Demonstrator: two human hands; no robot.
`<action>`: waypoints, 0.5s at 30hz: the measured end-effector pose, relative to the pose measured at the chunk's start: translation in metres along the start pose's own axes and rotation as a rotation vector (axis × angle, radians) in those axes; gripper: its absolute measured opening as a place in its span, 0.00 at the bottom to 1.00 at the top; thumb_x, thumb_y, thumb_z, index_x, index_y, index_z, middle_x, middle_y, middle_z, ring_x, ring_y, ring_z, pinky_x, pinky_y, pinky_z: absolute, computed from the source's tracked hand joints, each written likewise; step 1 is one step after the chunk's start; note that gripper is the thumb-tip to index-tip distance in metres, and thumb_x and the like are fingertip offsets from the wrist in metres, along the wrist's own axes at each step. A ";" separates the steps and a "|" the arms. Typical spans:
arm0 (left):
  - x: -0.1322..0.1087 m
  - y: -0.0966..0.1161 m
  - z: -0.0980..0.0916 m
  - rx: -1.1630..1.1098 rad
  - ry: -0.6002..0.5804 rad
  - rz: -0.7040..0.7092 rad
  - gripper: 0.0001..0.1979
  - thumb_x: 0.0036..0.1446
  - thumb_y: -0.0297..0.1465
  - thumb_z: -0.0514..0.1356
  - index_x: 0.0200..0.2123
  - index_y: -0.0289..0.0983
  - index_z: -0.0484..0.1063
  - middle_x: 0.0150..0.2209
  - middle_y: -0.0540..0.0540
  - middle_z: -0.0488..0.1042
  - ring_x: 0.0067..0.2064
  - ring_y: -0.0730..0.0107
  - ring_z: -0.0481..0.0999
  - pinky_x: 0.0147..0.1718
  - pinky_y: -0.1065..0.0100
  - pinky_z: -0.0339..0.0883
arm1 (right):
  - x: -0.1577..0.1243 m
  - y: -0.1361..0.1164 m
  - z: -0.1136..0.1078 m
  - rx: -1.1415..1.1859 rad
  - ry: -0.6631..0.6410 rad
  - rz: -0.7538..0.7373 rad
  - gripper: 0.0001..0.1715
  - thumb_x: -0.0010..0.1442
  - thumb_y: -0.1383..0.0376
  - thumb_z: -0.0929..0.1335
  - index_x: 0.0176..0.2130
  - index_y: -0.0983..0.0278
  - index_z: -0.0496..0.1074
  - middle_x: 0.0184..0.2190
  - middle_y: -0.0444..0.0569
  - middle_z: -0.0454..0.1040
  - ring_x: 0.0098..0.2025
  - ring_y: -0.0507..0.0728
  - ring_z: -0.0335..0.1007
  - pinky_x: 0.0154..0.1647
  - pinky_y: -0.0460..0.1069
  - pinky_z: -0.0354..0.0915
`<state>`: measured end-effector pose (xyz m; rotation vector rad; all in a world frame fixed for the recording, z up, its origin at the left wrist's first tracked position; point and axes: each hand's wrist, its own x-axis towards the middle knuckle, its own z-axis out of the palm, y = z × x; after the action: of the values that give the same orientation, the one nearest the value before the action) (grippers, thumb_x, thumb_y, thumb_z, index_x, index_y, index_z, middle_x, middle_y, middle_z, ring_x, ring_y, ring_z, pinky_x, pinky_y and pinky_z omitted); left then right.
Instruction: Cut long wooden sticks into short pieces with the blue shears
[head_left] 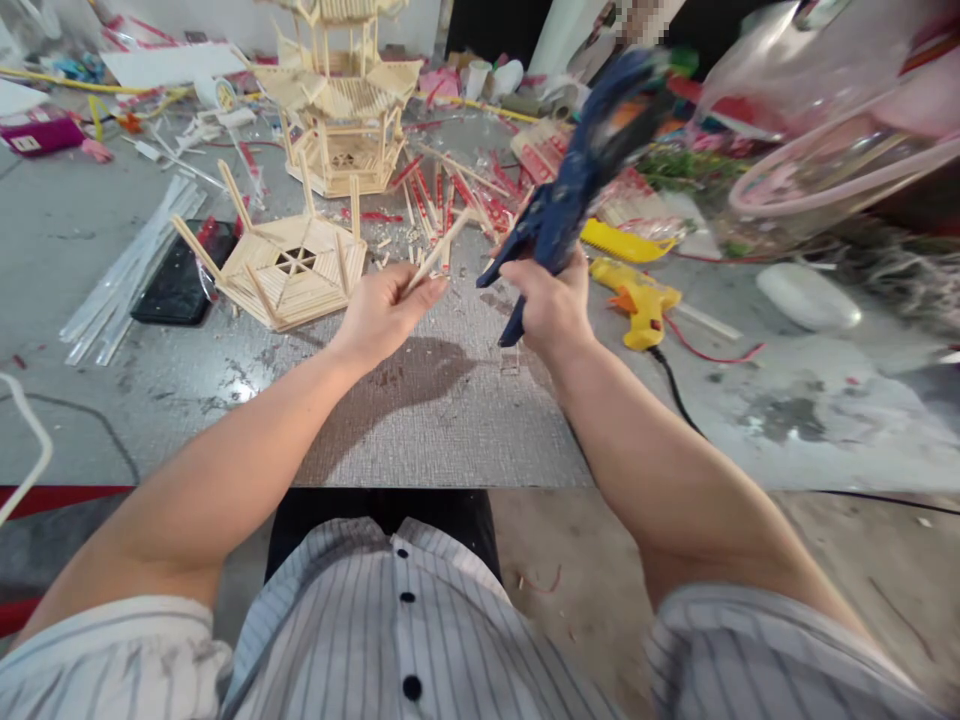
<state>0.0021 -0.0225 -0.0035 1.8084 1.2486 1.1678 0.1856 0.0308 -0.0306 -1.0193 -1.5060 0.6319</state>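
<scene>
Between the thumb and fingers of my left hand (390, 312) are thin wooden sticks (442, 245), pointing up and to the right. My right hand (551, 300) is wrapped round the handles of a dark blue cutting tool (562, 215), whose upper end is blurred. Left of my left hand lies a hexagonal wooden base (315, 285) with upright posts and a spoked opening in its middle. Behind it stands a tiered wooden pavilion model (341, 110). Small cut stick pieces and red-and-white wrapped sticks (427, 205) lie on the table beyond my hands.
A yellow glue gun (637, 300) with a black cord rests right of my right hand, near a yellow comb-like piece (626, 241). At left are clear glue sticks (127, 270) and a black phone-like slab (176, 285). A white mouse-shaped object (808, 297) lies far right.
</scene>
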 end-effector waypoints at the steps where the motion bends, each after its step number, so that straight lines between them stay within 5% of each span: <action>1: -0.002 0.003 0.001 0.049 -0.064 -0.040 0.16 0.54 0.40 0.56 0.21 0.36 0.63 0.16 0.55 0.53 0.19 0.81 0.54 0.20 0.72 0.49 | 0.002 0.001 0.000 0.125 0.049 0.042 0.12 0.50 0.59 0.64 0.37 0.59 0.66 0.35 0.45 0.70 0.43 0.59 0.69 0.44 0.60 0.66; 8: -0.010 0.021 0.011 0.273 -0.520 -0.147 0.13 0.51 0.35 0.56 0.22 0.33 0.74 0.13 0.55 0.53 0.18 0.80 0.53 0.21 0.72 0.47 | 0.005 -0.012 0.002 0.490 0.279 0.237 0.18 0.50 0.49 0.66 0.33 0.60 0.64 0.33 0.44 0.68 0.44 0.58 0.70 0.42 0.59 0.69; 15: -0.014 0.016 0.012 -0.060 -0.676 -0.077 0.18 0.52 0.35 0.56 0.45 0.37 0.74 0.19 0.55 0.63 0.23 0.80 0.56 0.24 0.73 0.51 | -0.006 -0.015 0.016 0.437 0.168 0.225 0.26 0.53 0.40 0.59 0.34 0.58 0.63 0.34 0.45 0.68 0.43 0.58 0.70 0.43 0.59 0.67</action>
<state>0.0166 -0.0409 0.0012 1.8607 0.8585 0.4664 0.1660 0.0202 -0.0240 -0.8802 -1.0520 0.9619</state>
